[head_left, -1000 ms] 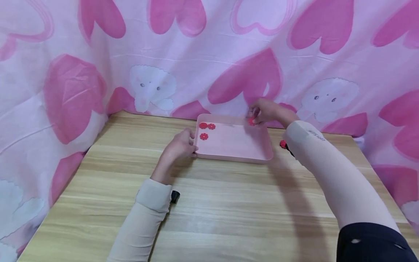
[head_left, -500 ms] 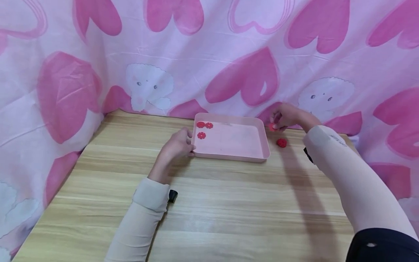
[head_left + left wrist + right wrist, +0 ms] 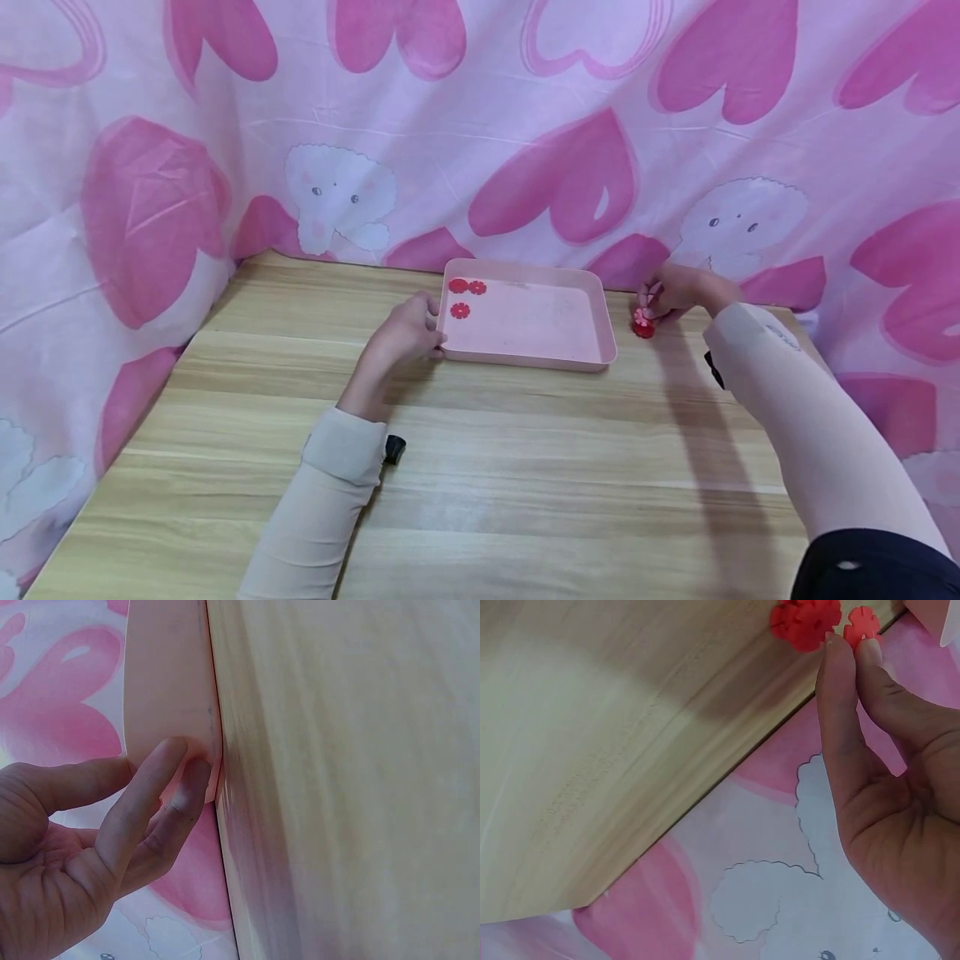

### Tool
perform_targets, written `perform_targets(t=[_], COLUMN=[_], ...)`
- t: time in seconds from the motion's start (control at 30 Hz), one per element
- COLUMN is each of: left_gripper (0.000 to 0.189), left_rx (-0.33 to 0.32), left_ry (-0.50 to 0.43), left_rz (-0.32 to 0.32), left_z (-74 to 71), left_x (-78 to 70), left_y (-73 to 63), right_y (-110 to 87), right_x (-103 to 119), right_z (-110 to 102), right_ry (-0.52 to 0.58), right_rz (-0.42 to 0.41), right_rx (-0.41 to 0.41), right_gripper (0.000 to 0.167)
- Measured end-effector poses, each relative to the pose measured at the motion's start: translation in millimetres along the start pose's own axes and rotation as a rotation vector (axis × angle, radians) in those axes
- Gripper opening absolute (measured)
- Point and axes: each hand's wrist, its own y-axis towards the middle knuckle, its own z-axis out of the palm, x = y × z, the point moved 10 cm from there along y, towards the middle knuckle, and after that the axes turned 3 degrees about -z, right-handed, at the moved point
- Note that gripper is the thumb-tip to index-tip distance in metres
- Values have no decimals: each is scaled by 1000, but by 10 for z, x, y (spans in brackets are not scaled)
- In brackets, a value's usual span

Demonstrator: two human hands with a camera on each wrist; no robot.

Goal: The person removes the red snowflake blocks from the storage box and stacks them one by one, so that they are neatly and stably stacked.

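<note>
Nearest to the camera, two pale sleeves [image 3: 307,517] reach over a wood-grain table [image 3: 525,500], the right one running into a dark upper part [image 3: 870,571] at the lower corner. A small black piece [image 3: 394,450] shows beside the left cuff.

Farther on, the left hand [image 3: 407,332] is at the left side of a shallow pink tray [image 3: 528,329]; its fingers are spread and only loosely bent, the tips resting against the outer wall near a corner. Inside the tray, toward the left, lie three red discs [image 3: 460,311] — two side by side near the far corner, one nearer the person.

Off to the right of the tray, the right hand [image 3: 677,290] pinches a small notched red piece [image 3: 862,626] between thumb and finger. Right by it on the table sits a red cluster [image 3: 810,622] — whether the two touch, I cannot tell.

Behind everything hangs a pink cloth [image 3: 427,125] printed with hearts and white fluffy animals.
</note>
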Motion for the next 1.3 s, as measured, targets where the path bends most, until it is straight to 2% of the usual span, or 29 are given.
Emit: perform_targets(t=[0.37, 0.67, 0.97, 1.3], left_gripper=[40, 40, 38, 38], left_rx=[-1, -4, -4, -1], left_ry=[5, 22, 29, 26], left_rz=[21, 30, 27, 20], left_z=[4, -1, 5, -1], left_x=[-22, -42, -30, -22], left_y=[-1, 1, 3, -3], right_y=[0, -16, -18, -102], right_x=[-116, -127, -158, -91], right_z=[66, 66, 67, 9], right_ry=[-15, -39, 6, -14], right_rz=[26, -11, -15, -13], right_rx=[-2, -70, -78, -97], right_gripper=[8, 21, 26, 31])
